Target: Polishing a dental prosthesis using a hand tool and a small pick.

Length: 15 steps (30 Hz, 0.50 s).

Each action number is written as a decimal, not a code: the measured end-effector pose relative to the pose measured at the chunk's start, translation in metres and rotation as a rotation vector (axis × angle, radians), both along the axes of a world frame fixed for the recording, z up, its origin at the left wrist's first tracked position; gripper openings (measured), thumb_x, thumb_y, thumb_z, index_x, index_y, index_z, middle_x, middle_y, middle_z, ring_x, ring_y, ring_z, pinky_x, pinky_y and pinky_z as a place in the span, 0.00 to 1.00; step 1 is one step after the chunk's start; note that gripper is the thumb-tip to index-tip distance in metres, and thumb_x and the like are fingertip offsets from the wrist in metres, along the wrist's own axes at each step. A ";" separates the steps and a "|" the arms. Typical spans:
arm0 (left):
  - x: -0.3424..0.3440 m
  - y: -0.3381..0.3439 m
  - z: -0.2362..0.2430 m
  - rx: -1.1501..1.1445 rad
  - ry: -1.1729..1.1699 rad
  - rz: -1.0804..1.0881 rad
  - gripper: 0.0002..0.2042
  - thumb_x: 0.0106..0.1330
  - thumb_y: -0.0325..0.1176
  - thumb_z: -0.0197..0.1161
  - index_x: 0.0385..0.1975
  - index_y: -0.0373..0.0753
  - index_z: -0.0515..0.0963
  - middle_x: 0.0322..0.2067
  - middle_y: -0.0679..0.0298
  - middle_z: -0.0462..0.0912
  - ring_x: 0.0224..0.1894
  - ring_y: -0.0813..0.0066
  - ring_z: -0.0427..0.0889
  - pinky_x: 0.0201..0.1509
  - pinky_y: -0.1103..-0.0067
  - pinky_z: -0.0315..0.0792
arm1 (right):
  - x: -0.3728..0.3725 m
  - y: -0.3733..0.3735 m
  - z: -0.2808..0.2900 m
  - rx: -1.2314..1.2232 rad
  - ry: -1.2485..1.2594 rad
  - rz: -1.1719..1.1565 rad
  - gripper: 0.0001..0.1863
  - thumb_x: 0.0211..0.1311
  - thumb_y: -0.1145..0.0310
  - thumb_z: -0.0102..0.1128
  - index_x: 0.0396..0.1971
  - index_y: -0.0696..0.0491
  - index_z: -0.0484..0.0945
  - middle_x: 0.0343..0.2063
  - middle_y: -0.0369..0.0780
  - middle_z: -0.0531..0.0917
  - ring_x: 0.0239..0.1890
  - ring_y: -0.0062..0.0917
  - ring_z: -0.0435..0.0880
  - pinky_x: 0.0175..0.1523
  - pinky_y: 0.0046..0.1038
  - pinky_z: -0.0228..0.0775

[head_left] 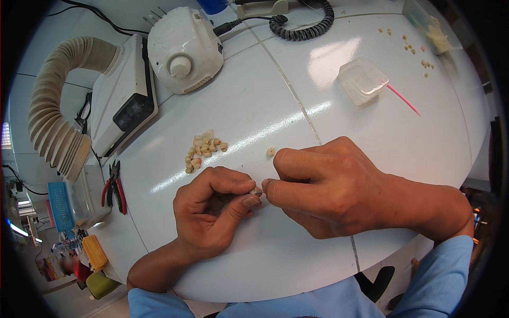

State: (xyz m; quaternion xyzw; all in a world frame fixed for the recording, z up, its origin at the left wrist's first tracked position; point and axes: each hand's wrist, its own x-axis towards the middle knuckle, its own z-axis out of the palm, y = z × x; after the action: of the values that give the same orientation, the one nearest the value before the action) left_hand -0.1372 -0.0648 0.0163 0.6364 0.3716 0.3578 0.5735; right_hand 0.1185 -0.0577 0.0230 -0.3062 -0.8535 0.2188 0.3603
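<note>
Just in front of me, my left hand (209, 212) pinches a small pale piece (256, 191), which looks like a dental crown, between thumb and fingertips. Most of that piece is covered by the fingers. From the right, my right hand (331, 191) closes round a thin metal tool (260, 192). The tool's narrow tip reaches the pale piece; the rest of it is hidden in the grip. A single tooth-coloured crown (271, 151) lies on the table beside my right index finger. Beyond my left hand is a pile of similar crowns (207, 147).
Red-handled pliers (121, 193) lie at the left, near a ribbed hose (45, 114). A white control box (185, 50) with a knob and a coiled black cable (302, 33) stand at the back. A clear plastic tub (363, 82) and pink stick (404, 100) lie far right.
</note>
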 end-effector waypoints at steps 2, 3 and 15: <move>0.001 0.000 0.000 0.052 0.014 -0.019 0.07 0.72 0.14 0.68 0.46 0.28 0.80 0.45 0.52 0.87 0.44 0.75 0.88 0.47 0.79 0.84 | 0.000 0.000 -0.001 -0.031 0.009 -0.017 0.10 0.51 0.82 0.74 0.33 0.57 0.83 0.23 0.36 0.71 0.18 0.27 0.75 0.19 0.32 0.64; 0.002 -0.001 0.002 0.014 -0.010 0.006 0.08 0.72 0.14 0.68 0.46 0.28 0.79 0.45 0.52 0.87 0.44 0.75 0.88 0.48 0.79 0.84 | -0.001 -0.001 -0.001 -0.062 0.019 -0.034 0.10 0.51 0.82 0.74 0.33 0.57 0.83 0.23 0.36 0.72 0.18 0.28 0.76 0.19 0.32 0.64; 0.002 -0.001 0.001 0.018 -0.003 0.003 0.07 0.73 0.13 0.66 0.46 0.28 0.79 0.45 0.52 0.86 0.44 0.75 0.88 0.45 0.80 0.84 | -0.001 0.003 -0.004 0.039 0.049 -0.011 0.11 0.49 0.82 0.75 0.31 0.58 0.82 0.23 0.36 0.72 0.18 0.26 0.75 0.19 0.32 0.64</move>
State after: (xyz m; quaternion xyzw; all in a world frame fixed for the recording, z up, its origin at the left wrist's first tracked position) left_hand -0.1357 -0.0654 0.0170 0.6405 0.3685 0.3629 0.5677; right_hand 0.1171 -0.0543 0.0190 -0.2984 -0.8469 0.2076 0.3881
